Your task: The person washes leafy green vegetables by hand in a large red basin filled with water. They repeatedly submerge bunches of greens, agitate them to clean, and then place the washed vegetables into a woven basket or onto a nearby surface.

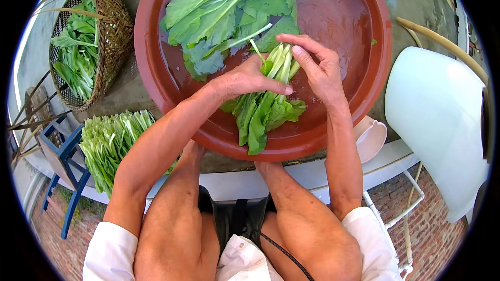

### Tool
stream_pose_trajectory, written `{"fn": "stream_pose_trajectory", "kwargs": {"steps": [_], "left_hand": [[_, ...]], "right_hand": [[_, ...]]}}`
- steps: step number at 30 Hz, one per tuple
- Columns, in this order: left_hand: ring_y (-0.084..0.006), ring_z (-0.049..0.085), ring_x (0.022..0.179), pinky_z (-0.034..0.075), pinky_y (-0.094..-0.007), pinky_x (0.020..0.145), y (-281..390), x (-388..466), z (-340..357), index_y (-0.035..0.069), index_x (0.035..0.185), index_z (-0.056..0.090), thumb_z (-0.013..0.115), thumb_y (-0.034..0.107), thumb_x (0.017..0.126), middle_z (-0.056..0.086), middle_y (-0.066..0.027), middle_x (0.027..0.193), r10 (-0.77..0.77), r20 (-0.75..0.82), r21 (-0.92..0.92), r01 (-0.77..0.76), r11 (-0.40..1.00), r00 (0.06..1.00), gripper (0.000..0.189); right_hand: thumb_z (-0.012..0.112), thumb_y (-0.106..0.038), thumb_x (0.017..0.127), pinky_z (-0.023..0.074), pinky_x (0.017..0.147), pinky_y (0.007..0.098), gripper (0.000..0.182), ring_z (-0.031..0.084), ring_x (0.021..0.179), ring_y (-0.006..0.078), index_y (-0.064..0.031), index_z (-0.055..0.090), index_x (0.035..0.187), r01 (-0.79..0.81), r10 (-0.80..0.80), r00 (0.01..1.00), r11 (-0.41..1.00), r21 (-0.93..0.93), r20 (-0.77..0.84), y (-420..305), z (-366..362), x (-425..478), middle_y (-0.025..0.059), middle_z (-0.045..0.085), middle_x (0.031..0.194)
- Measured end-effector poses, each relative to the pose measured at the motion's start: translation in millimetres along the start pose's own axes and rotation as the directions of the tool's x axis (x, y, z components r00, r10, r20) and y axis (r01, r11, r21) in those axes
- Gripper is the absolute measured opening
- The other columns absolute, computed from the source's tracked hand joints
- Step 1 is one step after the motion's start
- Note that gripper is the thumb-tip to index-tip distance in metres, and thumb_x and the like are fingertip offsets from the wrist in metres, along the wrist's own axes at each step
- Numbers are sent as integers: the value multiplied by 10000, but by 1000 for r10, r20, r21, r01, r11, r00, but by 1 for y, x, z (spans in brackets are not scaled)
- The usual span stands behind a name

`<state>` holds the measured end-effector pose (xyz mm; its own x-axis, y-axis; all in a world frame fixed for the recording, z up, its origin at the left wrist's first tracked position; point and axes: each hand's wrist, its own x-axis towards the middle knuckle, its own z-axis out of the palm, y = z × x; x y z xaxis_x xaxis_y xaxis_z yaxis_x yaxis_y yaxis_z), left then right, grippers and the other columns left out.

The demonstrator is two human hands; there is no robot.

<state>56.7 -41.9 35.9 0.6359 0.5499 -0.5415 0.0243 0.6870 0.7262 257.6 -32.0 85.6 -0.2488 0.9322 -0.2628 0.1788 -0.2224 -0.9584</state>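
My left hand is wrapped around a bunch of leafy greens, its pale stems pointing away from me and its leaves hanging toward me. At the stem ends, my right hand touches the bunch with fingers curved around its right side. Both hands are over a large red-brown basin holding shallow water. Broad loose green leaves with white stalks float in the far left part of the basin. One stalk lies just beyond my left hand.
A woven basket with greens lies tipped at left. Upright bundled greens stand nearer, beside a blue-framed stool. At right are a pink scoop-like vessel, a pale blue tub, a hose and white pipes.
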Motion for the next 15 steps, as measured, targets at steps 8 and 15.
{"fn": "stream_pose_trajectory", "kwargs": {"steps": [8,15], "left_hand": [[-162,686,936,547,-332,861,-3,1,-2,40,1138,669,956,281,772,721,-56,1025,-39,22,-41,40,998,999,524],[-146,685,933,553,-337,851,1,3,7,31,1114,692,927,281,798,728,-41,993,44,-26,30,-43,999,999,466]], "right_hand": [[591,66,996,548,996,312,314,682,1144,176,28,708,1284,4,3,999,983,184,-37,3,7,-11,109,721,1273],[599,74,981,582,940,294,315,699,1104,161,27,704,1274,-58,67,995,991,120,-70,2,4,-6,83,711,1228]]}}
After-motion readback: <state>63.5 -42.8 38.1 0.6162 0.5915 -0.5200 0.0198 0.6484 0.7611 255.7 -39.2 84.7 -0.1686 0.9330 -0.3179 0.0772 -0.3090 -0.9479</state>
